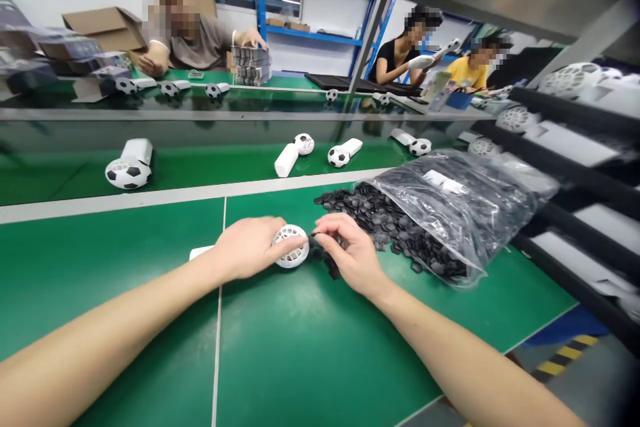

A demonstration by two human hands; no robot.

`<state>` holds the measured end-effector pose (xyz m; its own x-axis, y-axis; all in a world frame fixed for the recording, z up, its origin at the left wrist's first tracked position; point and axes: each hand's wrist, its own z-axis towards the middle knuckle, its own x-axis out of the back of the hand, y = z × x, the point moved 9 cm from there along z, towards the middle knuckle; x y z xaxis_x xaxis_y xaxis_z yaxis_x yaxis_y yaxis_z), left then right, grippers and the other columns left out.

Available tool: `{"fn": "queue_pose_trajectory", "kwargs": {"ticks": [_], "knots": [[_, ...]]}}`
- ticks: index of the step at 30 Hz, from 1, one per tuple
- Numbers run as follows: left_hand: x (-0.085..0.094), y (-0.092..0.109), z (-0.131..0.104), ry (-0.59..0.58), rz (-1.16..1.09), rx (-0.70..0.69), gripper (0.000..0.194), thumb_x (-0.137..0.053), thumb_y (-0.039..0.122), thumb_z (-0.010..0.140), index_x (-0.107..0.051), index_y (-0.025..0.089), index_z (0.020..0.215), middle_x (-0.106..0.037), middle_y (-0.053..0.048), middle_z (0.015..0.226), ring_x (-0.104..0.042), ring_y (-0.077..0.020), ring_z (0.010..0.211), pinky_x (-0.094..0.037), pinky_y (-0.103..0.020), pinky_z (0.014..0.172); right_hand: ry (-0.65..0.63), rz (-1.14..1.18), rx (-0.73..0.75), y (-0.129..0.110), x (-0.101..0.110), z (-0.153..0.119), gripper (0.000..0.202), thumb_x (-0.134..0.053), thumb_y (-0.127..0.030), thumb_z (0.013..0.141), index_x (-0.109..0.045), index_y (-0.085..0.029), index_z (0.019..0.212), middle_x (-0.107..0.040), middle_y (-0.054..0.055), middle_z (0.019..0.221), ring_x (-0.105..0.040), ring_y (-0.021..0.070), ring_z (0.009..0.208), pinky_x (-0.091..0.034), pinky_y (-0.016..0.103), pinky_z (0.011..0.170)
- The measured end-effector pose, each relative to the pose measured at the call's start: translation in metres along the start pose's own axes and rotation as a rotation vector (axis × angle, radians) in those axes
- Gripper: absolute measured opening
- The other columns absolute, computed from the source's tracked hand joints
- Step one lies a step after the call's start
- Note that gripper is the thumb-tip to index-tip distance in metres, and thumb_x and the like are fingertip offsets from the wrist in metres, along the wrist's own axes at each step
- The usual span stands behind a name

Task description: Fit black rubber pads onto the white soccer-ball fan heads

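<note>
My left hand [250, 247] is wrapped round a white item with a round, openwork head [291, 255], its thumb lying across the openings; a white end of its handle shows left of the wrist. Just right of the head, my right hand [347, 247] pinches a small black piece [314, 237] between thumb and fingertips. Several more black pieces lie under and beside that hand. A large heap of black pieces [400, 230] spills from a clear plastic bag [465, 193] on the green table [290, 360].
Beyond the table edge, a green belt [215, 170] carries several white items with black-patched ball heads, such as one at the left [129, 165]. Dark racks [575, 177] with white parts stand at the right. Three people sit across the belt. Boxes [105, 27] are at the back left.
</note>
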<state>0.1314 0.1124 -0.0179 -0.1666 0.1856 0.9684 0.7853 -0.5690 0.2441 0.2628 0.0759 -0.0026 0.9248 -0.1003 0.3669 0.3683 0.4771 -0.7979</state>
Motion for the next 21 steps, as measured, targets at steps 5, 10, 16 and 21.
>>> {"fn": "queue_pose_trajectory", "kwargs": {"ticks": [5, 10, 16, 21], "knots": [[0.005, 0.003, -0.007, 0.125, -0.054, -0.113, 0.064, -0.046, 0.063, 0.076, -0.043, 0.022, 0.125, -0.052, -0.009, 0.118, -0.052, -0.0264, 0.104, -0.042, -0.036, 0.084, -0.085, -0.030, 0.037, -0.006, -0.009, -0.005, 0.005, -0.060, -0.020, 0.079, -0.064, -0.022, 0.080, -0.055, 0.004, 0.097, -0.053, 0.0165, 0.096, -0.043, 0.036, 0.089], [-0.009, 0.002, -0.010, -0.007, -0.093, -0.113, 0.076, -0.061, 0.051, 0.067, -0.031, 0.025, 0.133, -0.052, -0.007, 0.119, -0.055, -0.0265, 0.100, -0.045, -0.032, 0.075, -0.195, -0.101, 0.107, -0.015, -0.031, -0.012, 0.002, -0.063, -0.022, 0.077, -0.065, -0.023, 0.076, -0.053, 0.004, 0.102, -0.050, 0.0190, 0.101, -0.042, 0.039, 0.090], [-0.008, 0.001, -0.009, -0.030, -0.178, -0.085, 0.083, -0.061, 0.062, 0.061, -0.032, 0.030, 0.132, -0.056, -0.003, 0.112, -0.058, -0.0253, 0.096, -0.045, -0.031, 0.072, -0.163, -0.210, 0.141, -0.022, -0.042, -0.013, 0.009, -0.062, -0.024, 0.077, -0.059, -0.020, 0.070, -0.051, 0.006, 0.111, -0.046, 0.0231, 0.107, -0.039, 0.043, 0.092], [-0.006, 0.001, -0.009, -0.019, -0.193, -0.076, 0.066, -0.059, 0.060, 0.065, -0.043, 0.032, 0.123, -0.059, -0.001, 0.106, -0.059, -0.0235, 0.091, -0.045, -0.029, 0.067, -0.138, -0.144, 0.022, -0.007, -0.039, -0.012, 0.028, -0.063, -0.026, 0.074, -0.049, -0.022, 0.098, -0.044, 0.010, 0.125, -0.043, 0.0241, 0.117, -0.038, 0.044, 0.097]]}}
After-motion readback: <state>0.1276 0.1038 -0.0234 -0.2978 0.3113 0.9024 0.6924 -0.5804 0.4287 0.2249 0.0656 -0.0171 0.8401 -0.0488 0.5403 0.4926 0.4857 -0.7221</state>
